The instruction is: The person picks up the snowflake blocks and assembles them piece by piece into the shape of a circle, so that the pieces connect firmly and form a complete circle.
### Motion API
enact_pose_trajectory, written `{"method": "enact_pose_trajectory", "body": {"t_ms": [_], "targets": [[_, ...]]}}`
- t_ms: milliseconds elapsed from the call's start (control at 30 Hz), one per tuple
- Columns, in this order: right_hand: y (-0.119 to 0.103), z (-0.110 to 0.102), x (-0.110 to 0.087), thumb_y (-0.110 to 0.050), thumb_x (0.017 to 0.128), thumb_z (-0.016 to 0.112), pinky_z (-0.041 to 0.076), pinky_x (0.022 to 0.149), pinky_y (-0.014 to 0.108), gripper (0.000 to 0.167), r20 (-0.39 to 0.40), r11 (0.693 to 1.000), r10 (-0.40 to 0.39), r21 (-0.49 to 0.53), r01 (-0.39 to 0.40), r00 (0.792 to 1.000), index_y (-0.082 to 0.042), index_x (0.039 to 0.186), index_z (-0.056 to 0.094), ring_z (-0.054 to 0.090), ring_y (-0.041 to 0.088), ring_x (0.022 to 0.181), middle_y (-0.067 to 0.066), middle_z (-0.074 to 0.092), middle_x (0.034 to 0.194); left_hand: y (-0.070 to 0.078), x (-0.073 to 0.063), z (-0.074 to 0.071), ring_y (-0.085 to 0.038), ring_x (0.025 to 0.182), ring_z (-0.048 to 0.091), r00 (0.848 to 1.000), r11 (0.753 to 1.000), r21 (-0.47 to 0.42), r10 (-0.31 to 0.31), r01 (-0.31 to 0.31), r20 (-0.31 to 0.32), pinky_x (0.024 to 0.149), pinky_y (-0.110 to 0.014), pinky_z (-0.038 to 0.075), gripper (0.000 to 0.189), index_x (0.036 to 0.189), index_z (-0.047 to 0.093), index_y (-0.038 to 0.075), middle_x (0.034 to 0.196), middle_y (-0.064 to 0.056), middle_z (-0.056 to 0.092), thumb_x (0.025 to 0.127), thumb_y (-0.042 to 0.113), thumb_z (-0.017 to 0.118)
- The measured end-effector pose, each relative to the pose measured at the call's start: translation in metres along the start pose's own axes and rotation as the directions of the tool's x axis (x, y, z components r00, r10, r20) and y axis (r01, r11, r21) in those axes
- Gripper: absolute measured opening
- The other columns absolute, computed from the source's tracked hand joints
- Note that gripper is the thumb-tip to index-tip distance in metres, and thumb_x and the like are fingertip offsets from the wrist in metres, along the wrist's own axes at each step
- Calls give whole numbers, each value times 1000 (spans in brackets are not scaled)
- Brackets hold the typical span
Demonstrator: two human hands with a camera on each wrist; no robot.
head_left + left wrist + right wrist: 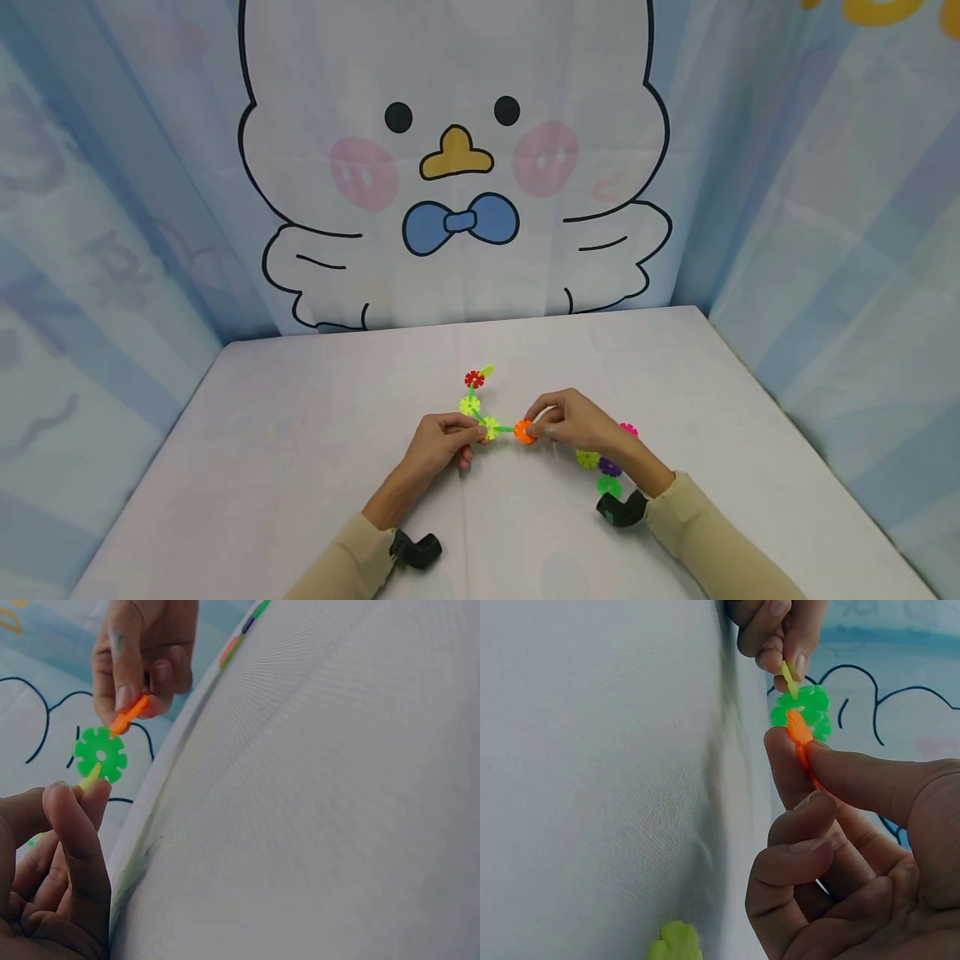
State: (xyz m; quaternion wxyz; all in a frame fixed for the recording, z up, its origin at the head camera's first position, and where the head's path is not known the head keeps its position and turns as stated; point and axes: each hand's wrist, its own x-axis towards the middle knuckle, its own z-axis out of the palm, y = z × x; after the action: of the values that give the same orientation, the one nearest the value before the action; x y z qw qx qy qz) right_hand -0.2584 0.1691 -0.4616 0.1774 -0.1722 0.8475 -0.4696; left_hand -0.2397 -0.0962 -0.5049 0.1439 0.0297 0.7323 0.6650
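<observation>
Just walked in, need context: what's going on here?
A chain of notched plastic discs is being held over the table. The person's left hand pinches a yellow disc; the right hand pinches an orange disc at the edge of the green disc between them. Whether it's fully slotted in, I can't tell. A purple disc and others lie on the table, farther right.

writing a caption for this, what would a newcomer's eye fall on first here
Probably the big cartoon bird with a blue bow tie, on the backdrop behind the table. Then, above mid-table, the orange disc in the right fingers and the yellow disc in the left fingers, with a green disc between them.
</observation>
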Motion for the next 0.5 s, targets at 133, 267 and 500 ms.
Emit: {"method": "enact_pose_trajectory", "body": {"t_ms": [133,267,500], "targets": [[1,0,0,-11,96,73,49,67,23,18,0,1000,-1,-6,1,1000,-2,112,76,63,16,80,12,82,94,1,0,0,-6,54,56,1000,1000,-1,0,0,1,54,-20,52,22,106,77,-3,91,-11,82,96,17,79],[3,1,1,-11,96,73,49,66,22,18,-1,1000,-8,-6,8,1000,-2,111,76,64,15,80,13,83,94,1,0,1,-6,54,57,1000,1000,2,0,0,4,55,-20,53,23,107,77,-3,92,-11,82,96,17,79],[4,5,3,-3,94,68,46,62,22,18,-12,1000,-28,-9,28,1000,1,110,76,65,17,78,16,82,93,-2,0,0,-6,54,58,1000,1000,-9,17,-17,15,55,-20,53,22,107,77,-4,92,-12,82,96,15,78]]}}
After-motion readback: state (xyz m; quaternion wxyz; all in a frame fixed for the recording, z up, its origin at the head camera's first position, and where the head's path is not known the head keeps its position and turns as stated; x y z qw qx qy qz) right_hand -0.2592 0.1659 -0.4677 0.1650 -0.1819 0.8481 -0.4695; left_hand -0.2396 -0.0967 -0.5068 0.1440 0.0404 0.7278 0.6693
